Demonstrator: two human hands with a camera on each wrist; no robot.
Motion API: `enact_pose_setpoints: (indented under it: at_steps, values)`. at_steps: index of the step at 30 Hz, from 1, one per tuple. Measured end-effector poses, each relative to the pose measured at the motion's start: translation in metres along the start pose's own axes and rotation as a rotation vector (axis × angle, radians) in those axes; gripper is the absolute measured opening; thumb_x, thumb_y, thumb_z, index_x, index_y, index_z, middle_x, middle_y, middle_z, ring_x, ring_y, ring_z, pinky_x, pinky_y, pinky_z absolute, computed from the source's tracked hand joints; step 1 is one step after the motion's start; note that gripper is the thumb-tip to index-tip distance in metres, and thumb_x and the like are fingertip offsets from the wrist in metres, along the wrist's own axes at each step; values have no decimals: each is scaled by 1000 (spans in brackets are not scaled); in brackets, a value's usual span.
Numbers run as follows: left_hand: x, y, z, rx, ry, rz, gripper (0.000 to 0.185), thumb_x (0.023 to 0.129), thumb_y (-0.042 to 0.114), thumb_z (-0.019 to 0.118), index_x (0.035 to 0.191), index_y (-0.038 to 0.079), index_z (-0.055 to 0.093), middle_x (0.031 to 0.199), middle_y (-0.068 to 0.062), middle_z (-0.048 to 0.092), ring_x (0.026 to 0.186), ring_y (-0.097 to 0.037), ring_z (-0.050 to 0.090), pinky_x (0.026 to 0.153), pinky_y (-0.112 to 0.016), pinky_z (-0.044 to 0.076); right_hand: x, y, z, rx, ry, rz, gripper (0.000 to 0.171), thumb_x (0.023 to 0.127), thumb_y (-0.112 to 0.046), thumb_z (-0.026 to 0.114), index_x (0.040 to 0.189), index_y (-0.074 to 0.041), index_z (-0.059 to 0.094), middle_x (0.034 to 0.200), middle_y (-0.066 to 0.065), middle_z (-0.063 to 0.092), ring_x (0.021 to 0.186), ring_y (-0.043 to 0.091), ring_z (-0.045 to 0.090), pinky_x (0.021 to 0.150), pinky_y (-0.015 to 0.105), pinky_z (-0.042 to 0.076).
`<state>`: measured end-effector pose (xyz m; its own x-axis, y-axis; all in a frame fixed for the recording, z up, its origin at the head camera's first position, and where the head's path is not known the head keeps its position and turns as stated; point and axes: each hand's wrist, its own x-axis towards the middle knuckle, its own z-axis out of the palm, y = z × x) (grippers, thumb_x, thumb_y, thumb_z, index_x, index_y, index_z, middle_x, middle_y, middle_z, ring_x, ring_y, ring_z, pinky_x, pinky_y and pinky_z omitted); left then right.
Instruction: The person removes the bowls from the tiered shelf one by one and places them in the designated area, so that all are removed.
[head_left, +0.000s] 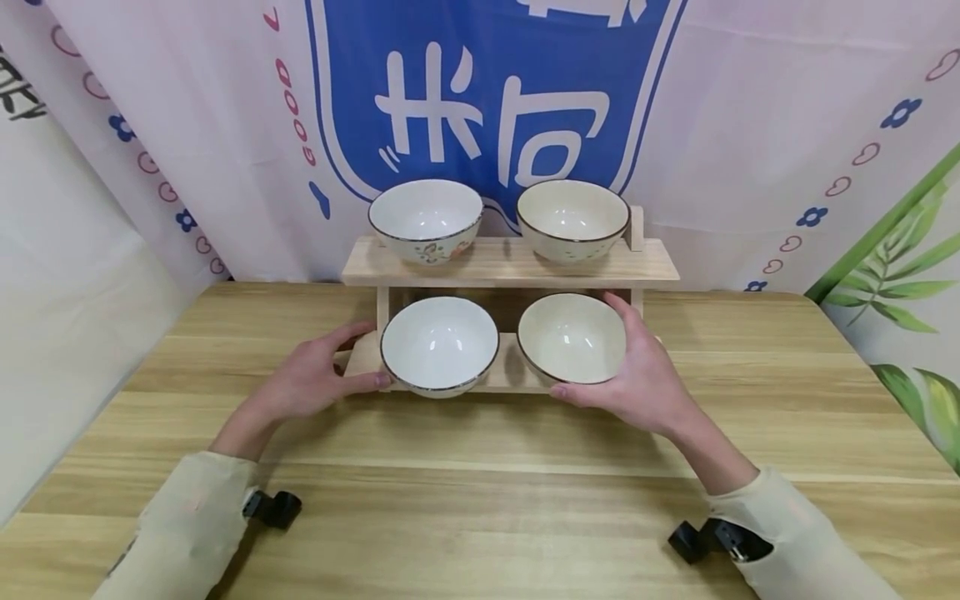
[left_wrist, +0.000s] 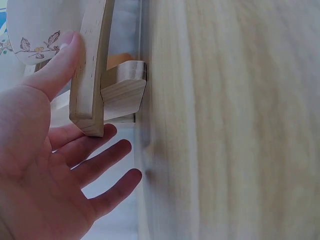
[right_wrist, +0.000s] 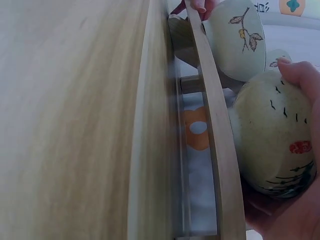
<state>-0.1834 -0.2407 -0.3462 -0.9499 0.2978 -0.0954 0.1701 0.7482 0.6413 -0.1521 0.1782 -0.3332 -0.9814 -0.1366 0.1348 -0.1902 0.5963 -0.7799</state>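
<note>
A two-tier wooden rack [head_left: 510, 265] bears two bowls on each tier. My right hand [head_left: 647, 367] grips the lower right cream bowl [head_left: 573, 340] at its right side, thumb at the front and fingers round the back. In the right wrist view that bowl [right_wrist: 275, 135] shows a red patch and dark marks, low over the shelf board. My left hand [head_left: 318, 379] holds the left end of the lower shelf [left_wrist: 90, 75], thumb over the board near the white bowl [head_left: 440, 343], other fingers spread behind and below. Whether the thumb touches the bowl I cannot tell.
On the upper tier stand a white flowered bowl [head_left: 426, 218] and a cream bowl [head_left: 573, 218]. The rack is on a wood-grain table [head_left: 480, 500], close to a printed curtain [head_left: 720, 125] behind. Both sleeves carry small black devices.
</note>
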Motion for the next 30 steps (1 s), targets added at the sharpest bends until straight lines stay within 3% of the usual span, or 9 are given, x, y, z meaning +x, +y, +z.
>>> enact_pose_setpoints:
  at_steps: [13,22,25,30]
  values:
    - [1,0,1,4,5,-4,96,95,55,79,167,9,36,164,-28,46,147,-50,50,108,-62,54,-4,5,-5,7,-20,-32,134,70,-38,101,172,-13,17,156,26,48,135,45,57,111,64,50]
    - [-1,-9,1,-61,21,37,90,96,47,81,166,10,38,159,-27,52,139,-48,59,105,-57,57,-6,4,-8,21,-41,-60,131,70,-34,102,171,-16,20,155,22,50,132,42,60,109,60,50]
    - [-3,-14,-1,-104,19,56,87,97,41,81,167,12,38,156,-27,55,135,-45,62,104,-51,57,-6,2,-9,36,-51,-75,130,70,-31,102,171,-16,21,155,20,49,132,41,60,109,59,50]
    - [-3,-19,-3,-172,2,74,84,98,33,82,167,12,39,154,-23,59,134,-41,65,98,-28,56,-9,-1,-14,56,-63,-101,128,71,-29,102,171,-18,21,155,19,50,129,40,62,108,58,51]
